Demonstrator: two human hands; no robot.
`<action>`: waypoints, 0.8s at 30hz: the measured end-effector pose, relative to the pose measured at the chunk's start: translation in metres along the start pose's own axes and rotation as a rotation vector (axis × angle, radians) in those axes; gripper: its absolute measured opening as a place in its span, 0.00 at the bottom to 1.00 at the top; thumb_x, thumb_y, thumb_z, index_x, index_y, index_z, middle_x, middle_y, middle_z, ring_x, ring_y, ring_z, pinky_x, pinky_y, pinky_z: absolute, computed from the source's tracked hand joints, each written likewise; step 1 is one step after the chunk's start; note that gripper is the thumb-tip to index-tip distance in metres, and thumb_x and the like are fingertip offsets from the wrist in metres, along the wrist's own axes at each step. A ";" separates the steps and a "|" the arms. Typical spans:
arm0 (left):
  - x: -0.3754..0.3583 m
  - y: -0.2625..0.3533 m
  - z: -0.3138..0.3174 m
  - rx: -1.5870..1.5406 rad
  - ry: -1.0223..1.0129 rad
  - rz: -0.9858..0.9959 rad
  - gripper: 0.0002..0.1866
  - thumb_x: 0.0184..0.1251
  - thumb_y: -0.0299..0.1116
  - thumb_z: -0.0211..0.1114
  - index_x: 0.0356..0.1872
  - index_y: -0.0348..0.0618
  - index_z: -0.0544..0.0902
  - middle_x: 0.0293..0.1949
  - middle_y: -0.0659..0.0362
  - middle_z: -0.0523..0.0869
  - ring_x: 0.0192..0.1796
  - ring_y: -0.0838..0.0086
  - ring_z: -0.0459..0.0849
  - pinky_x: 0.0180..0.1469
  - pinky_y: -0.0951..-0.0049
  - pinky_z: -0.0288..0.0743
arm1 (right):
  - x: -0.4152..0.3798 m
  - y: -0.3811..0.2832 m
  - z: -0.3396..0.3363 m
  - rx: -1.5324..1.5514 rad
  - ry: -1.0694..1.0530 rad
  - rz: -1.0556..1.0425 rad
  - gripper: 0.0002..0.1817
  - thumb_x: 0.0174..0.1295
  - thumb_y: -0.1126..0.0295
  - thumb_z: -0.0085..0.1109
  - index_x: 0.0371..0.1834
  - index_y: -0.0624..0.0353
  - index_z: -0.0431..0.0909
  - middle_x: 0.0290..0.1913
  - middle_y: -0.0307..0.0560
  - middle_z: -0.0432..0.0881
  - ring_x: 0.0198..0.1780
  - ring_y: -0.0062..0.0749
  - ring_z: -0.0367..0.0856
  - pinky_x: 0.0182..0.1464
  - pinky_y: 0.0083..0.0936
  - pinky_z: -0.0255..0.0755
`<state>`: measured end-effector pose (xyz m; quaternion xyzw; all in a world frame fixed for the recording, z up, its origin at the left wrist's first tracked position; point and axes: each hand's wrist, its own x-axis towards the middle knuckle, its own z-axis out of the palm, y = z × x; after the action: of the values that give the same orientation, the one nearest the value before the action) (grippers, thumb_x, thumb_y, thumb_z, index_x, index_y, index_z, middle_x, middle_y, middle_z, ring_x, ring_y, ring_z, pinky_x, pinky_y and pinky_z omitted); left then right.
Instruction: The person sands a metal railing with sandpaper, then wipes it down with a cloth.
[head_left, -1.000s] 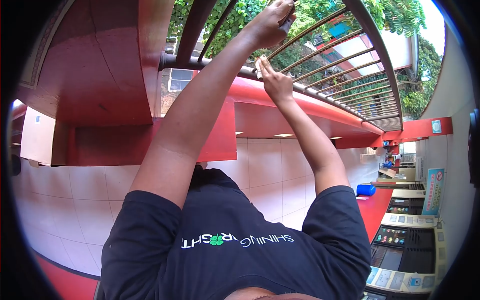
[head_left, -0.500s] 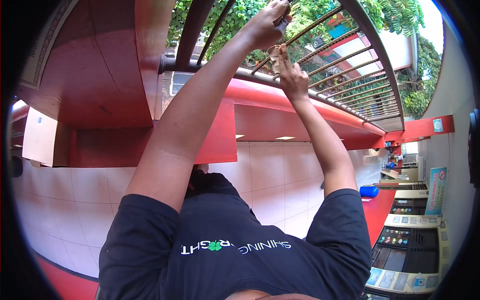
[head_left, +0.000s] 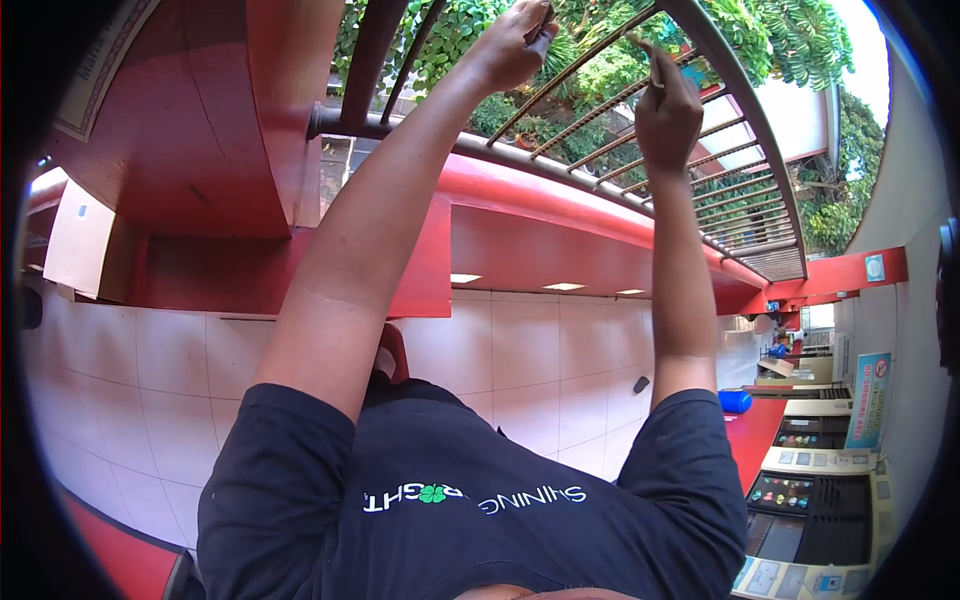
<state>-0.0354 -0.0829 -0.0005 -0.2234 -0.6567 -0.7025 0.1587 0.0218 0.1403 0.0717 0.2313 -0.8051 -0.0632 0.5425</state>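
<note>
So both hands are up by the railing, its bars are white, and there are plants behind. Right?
Wrong on colour: the bars are dark brown, not white, as the head view shows. The left hand and right hand are up by the railing, with plants behind.

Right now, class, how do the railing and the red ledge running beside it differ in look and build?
The railing is dark brown, while the ledge is red. The railing has separate bars with see-through gaps; the ledge looks solid. The railing's bars are narrow, but the ledge is a broad band. Both stretch away toward the picture's right.
</note>
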 end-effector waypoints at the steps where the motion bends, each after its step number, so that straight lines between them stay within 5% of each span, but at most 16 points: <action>1: -0.001 0.001 0.000 -0.018 -0.013 -0.044 0.18 0.84 0.45 0.48 0.52 0.38 0.74 0.39 0.47 0.78 0.43 0.59 0.80 0.47 0.56 0.76 | -0.022 -0.005 -0.005 0.236 -0.086 0.207 0.22 0.64 0.80 0.55 0.59 0.52 0.86 0.52 0.55 0.89 0.40 0.36 0.90 0.39 0.35 0.84; 4: 0.006 -0.017 0.009 0.150 0.120 0.226 0.17 0.83 0.43 0.51 0.53 0.38 0.75 0.38 0.48 0.78 0.42 0.62 0.80 0.48 0.58 0.76 | -0.130 -0.049 -0.001 0.907 -0.414 1.152 0.15 0.78 0.72 0.50 0.60 0.58 0.84 0.44 0.48 0.89 0.26 0.24 0.82 0.29 0.24 0.81; 5: 0.010 -0.031 0.013 0.227 0.222 0.365 0.16 0.79 0.34 0.60 0.59 0.34 0.76 0.53 0.44 0.81 0.57 0.55 0.82 0.63 0.63 0.74 | -0.152 -0.075 -0.009 1.002 -0.569 1.528 0.16 0.78 0.72 0.51 0.64 0.57 0.81 0.44 0.44 0.88 0.24 0.18 0.76 0.30 0.22 0.83; 7: 0.006 -0.013 0.007 0.267 0.156 0.293 0.20 0.80 0.36 0.60 0.63 0.33 0.75 0.57 0.44 0.81 0.61 0.56 0.81 0.67 0.64 0.71 | -0.211 -0.081 0.007 1.579 -0.485 2.067 0.14 0.76 0.75 0.50 0.60 0.53 0.79 0.46 0.42 0.86 0.25 0.15 0.75 0.31 0.24 0.84; 8: 0.002 -0.005 0.005 0.295 0.089 0.205 0.24 0.80 0.38 0.60 0.67 0.32 0.73 0.61 0.43 0.80 0.65 0.58 0.80 0.71 0.65 0.69 | -0.227 -0.065 0.028 1.608 -0.417 2.349 0.13 0.74 0.77 0.49 0.56 0.52 0.79 0.48 0.42 0.86 0.26 0.19 0.78 0.33 0.25 0.86; 10: 0.000 -0.006 0.009 0.322 0.132 0.237 0.24 0.80 0.38 0.61 0.67 0.31 0.73 0.61 0.44 0.81 0.65 0.60 0.80 0.70 0.66 0.70 | -0.149 -0.066 0.011 1.643 -0.219 2.153 0.10 0.75 0.74 0.52 0.55 0.53 0.79 0.47 0.41 0.85 0.32 0.24 0.83 0.37 0.25 0.89; 12: 0.005 -0.015 0.012 0.292 0.164 0.255 0.23 0.80 0.38 0.61 0.67 0.32 0.74 0.60 0.45 0.82 0.63 0.62 0.81 0.69 0.67 0.71 | -0.092 -0.041 0.003 1.751 -0.117 1.695 0.08 0.75 0.69 0.57 0.53 0.53 0.80 0.46 0.44 0.86 0.40 0.31 0.88 0.38 0.28 0.89; 14: 0.005 -0.015 0.015 0.291 0.190 0.250 0.23 0.80 0.37 0.61 0.67 0.32 0.74 0.60 0.45 0.82 0.63 0.64 0.82 0.68 0.67 0.72 | -0.023 -0.034 -0.012 1.382 -0.195 1.221 0.10 0.75 0.63 0.61 0.54 0.50 0.83 0.46 0.43 0.89 0.41 0.29 0.90 0.35 0.28 0.87; 16: 0.004 -0.010 0.012 0.284 0.152 0.186 0.23 0.80 0.37 0.61 0.67 0.32 0.74 0.60 0.46 0.82 0.63 0.65 0.82 0.68 0.67 0.72 | 0.018 -0.019 -0.012 0.566 -0.064 0.209 0.12 0.72 0.65 0.62 0.57 0.46 0.84 0.48 0.42 0.90 0.34 0.27 0.90 0.33 0.25 0.84; 17: 0.002 -0.008 0.011 0.264 0.133 0.167 0.26 0.81 0.39 0.60 0.70 0.33 0.72 0.66 0.44 0.80 0.69 0.62 0.78 0.73 0.67 0.67 | 0.028 -0.004 -0.002 0.571 -0.065 0.202 0.12 0.72 0.65 0.62 0.57 0.46 0.84 0.48 0.42 0.90 0.34 0.27 0.90 0.33 0.25 0.84; 19: -0.003 0.003 0.009 0.298 0.127 0.148 0.28 0.81 0.41 0.59 0.72 0.33 0.71 0.69 0.43 0.77 0.73 0.60 0.75 0.76 0.66 0.64 | 0.045 0.021 0.012 -0.105 -0.004 -0.500 0.20 0.68 0.70 0.62 0.63 0.41 0.83 0.52 0.37 0.91 0.27 0.27 0.89 0.29 0.22 0.82; 21: -0.009 0.016 0.006 0.264 0.075 0.074 0.32 0.81 0.45 0.58 0.77 0.34 0.66 0.78 0.41 0.67 0.81 0.56 0.63 0.82 0.64 0.53 | 0.039 0.027 0.012 -0.205 -0.096 -0.459 0.22 0.67 0.71 0.61 0.63 0.38 0.83 0.53 0.32 0.91 0.26 0.27 0.89 0.27 0.22 0.82; 24: -0.006 0.004 0.009 0.306 0.145 0.153 0.27 0.81 0.42 0.59 0.72 0.33 0.72 0.71 0.41 0.75 0.75 0.56 0.73 0.77 0.65 0.62 | 0.038 0.034 0.020 -0.322 -0.198 -0.404 0.28 0.66 0.74 0.57 0.67 0.30 0.82 0.62 0.22 0.86 0.24 0.25 0.88 0.23 0.23 0.80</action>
<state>-0.0271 -0.0744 0.0006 -0.1945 -0.7240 -0.5944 0.2908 -0.0182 0.1505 0.1079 0.2908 -0.7714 -0.3195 0.4672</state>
